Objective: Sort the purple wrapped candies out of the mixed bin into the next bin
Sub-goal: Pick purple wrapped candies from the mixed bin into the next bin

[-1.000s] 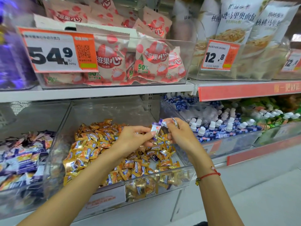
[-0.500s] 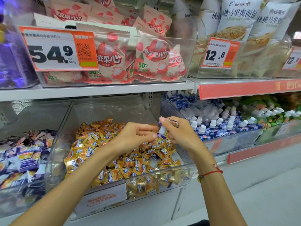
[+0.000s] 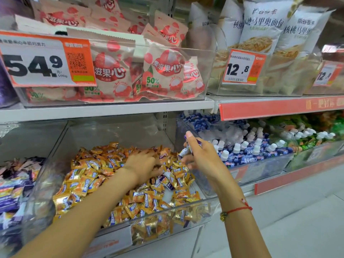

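Shop shelf tags (image 3: 46, 60) "54.9", "12.8", left hand (image 3: 143, 162) spread in mixed bin (image 3: 61, 146), right hand (image 3: 201, 155) pinching purple candies (image 3: 188, 149)

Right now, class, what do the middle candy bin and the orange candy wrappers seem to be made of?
Middle candy bin: clear rigid plastic, probably acrylic; the candies show through its glossy walls. Orange candy wrappers: thin metallised film or foil, judging by gold glints and crinkles.

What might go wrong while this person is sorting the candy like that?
The right hand pinches several purple candies loosely; one could slip back among the orange candies. The left hand is digging in the mixed bin and could push sweets over its low front edge. More purple pieces lie half buried and may be missed.
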`<action>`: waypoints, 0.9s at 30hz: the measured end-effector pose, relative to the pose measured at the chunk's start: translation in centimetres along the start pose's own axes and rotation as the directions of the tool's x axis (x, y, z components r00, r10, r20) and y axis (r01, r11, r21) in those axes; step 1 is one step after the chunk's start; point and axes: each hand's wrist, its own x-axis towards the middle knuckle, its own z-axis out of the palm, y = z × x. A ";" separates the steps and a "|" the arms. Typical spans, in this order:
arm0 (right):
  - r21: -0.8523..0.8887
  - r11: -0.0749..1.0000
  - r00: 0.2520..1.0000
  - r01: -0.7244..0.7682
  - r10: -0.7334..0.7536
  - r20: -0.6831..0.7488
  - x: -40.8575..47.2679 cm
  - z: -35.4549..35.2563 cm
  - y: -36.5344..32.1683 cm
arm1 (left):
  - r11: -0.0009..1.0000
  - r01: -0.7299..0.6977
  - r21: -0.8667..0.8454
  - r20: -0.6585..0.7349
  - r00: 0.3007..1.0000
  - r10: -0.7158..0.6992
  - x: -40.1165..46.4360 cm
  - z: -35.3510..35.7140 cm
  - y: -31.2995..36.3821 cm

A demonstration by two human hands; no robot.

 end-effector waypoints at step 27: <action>-0.127 0.992 1.000 0.024 -0.023 0.008 -0.3 -0.1 0.5 | 0.925 -0.089 -0.370 -0.159 0.987 0.031 -3.3 -2.3 -0.3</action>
